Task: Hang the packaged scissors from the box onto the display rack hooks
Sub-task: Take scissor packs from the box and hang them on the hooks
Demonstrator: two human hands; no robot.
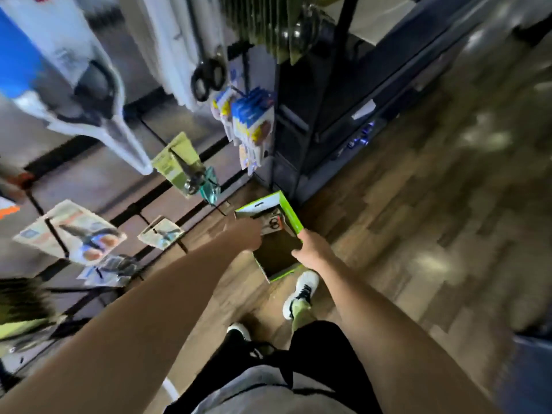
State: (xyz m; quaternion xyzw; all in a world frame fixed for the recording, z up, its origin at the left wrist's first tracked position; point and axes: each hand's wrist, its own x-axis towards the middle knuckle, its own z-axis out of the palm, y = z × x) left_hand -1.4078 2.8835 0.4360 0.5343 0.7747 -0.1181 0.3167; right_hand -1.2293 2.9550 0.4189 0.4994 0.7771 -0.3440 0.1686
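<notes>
Both hands (250,234) (310,249) in one box (291,216) — scissors pack (273,226) inside.

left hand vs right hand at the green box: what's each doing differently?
The left hand reaches into the green cardboard box at the packaged scissors; the right hand grips the box's near edge. The left hand's fingers are hidden by blur; the right hand's fingers curl round the rim. Both hands meet at the same box.

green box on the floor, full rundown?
The green box is an open carton, bright green outside, brown cardboard inside, tilted by the rack base above the wood-look floor. The right hand grips its right wall; the left hand reaches into it at a packaged scissors. Mostly empty otherwise; blurred.
</notes>
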